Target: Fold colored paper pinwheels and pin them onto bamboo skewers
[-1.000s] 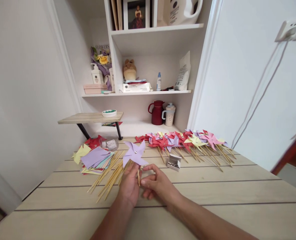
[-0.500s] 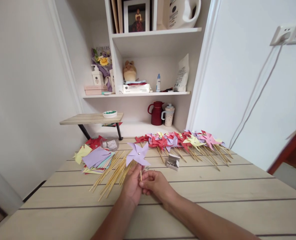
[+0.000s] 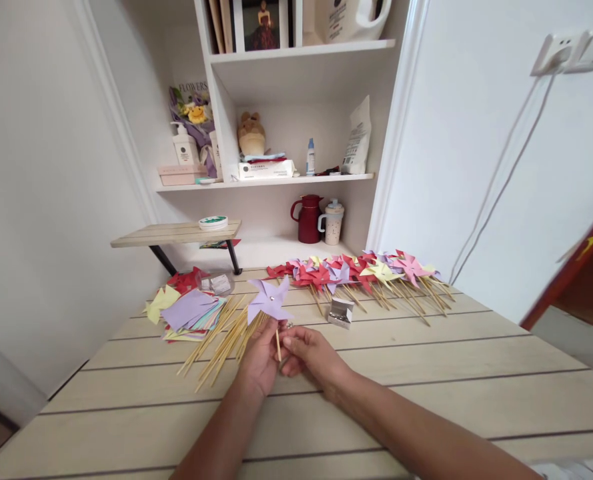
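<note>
My left hand (image 3: 259, 360) is closed on a lilac paper pinwheel (image 3: 269, 300), pinching it just below its head, where a small shiny pin sits in the middle. The wooden stick (image 3: 278, 345) of this pinwheel points down between my hands. Beside the stick is my right hand (image 3: 313, 357), its fingers loosely curled and its thumb a little apart from them; its fingertips are close to the stick. Behind my left hand lie several loose wooden sticks (image 3: 221, 353). Past my right hand stands a small open box (image 3: 341, 313) with shiny metal bits inside.
Finished pinwheels (image 3: 336, 273) lie along the table's back edge. At the left are stacked paper sheets (image 3: 191, 310), a yellow paper piece (image 3: 161, 303) and a clear container (image 3: 219, 285). A small raised shelf (image 3: 176, 233), a red jug (image 3: 309, 220) and a cup (image 3: 333, 223) stand behind.
My right hand has loosened from the stick's lower end and shifted up slightly beside it. The pinwheel stays in my left hand. The whole view has shifted a little.
</note>
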### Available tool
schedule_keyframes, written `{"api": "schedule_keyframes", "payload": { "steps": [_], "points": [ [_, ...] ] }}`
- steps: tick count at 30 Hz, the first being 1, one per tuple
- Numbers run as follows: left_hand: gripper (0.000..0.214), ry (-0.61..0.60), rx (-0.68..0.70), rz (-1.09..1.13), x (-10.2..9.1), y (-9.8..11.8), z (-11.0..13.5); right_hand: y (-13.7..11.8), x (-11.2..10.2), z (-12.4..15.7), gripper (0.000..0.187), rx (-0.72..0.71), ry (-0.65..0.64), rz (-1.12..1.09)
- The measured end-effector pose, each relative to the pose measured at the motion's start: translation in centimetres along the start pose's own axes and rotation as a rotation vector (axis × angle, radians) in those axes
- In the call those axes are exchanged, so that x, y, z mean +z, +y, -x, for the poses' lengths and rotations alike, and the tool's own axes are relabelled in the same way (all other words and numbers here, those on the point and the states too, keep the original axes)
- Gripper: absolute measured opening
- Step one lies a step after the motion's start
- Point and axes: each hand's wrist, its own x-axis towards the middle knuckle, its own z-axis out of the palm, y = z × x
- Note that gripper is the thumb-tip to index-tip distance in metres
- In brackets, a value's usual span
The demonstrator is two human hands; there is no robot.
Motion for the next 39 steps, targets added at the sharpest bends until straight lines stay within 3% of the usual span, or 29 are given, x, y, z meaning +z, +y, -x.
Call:
{"api": "schedule_keyframes", "payload": {
  "steps": [4,12,21,27,33,39],
  "points": [
    [0.036,0.04,0.066,0.016,0.2,0.0,0.1,0.1,0.0,0.1,0.047,-0.019,-0.038,0.007],
    [0.044,0.022,0.023,-0.048,0.8,-0.3,0.4,0.4,0.7,0.1,0.043,-0.054,0.011,-0.001],
    [0.043,-0.095,0.022,-0.215,0.4,-0.1,0.6,0.4,0.4,-0.4,0.04,-0.12,0.048,0.013],
    [0.053,0.019,0.15,-0.362,0.5,0.1,0.5,-0.9,-0.4,-0.8,0.038,-0.194,0.125,0.08],
    [0.065,-0.038,0.291,-0.607,0.8,0.4,0.6,-4.4,-2.3,-0.5,0.034,-0.32,0.217,0.118],
    [0.047,-0.171,0.5,-1.094,0.3,-0.7,1.0,-7.7,-6.8,-0.5,0.036,-0.446,0.441,0.139]
  ]
}}
